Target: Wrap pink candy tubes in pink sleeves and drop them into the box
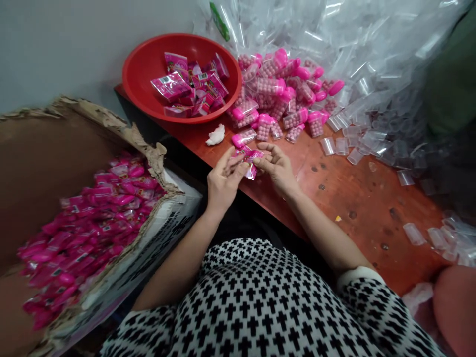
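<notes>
Between my two hands, over the front edge of the red-brown table, is a shiny pink printed wrapper [252, 171]. My left hand [227, 179] pinches its left side between thumb and fingers. The right side is gripped by my right hand [276, 166], thumb pressed against the fingers. Whether anything sits inside the wrapper I cannot tell. Just beyond my fingers lies a clear candy bottle [244, 138] with a pink cap and small pink balls in it. A heap of similar candy bottles [270, 86] rises behind it.
A red basin [128, 74] holding flat pink packets [171, 87] stands at the back left. At left, a torn cardboard box [148, 238] contains many wrapped pink bottles [89, 223]. Crumpled white tissue [215, 135] lies near the basin. Empty clear tubes [355, 155] spread rightward across the table [320, 198].
</notes>
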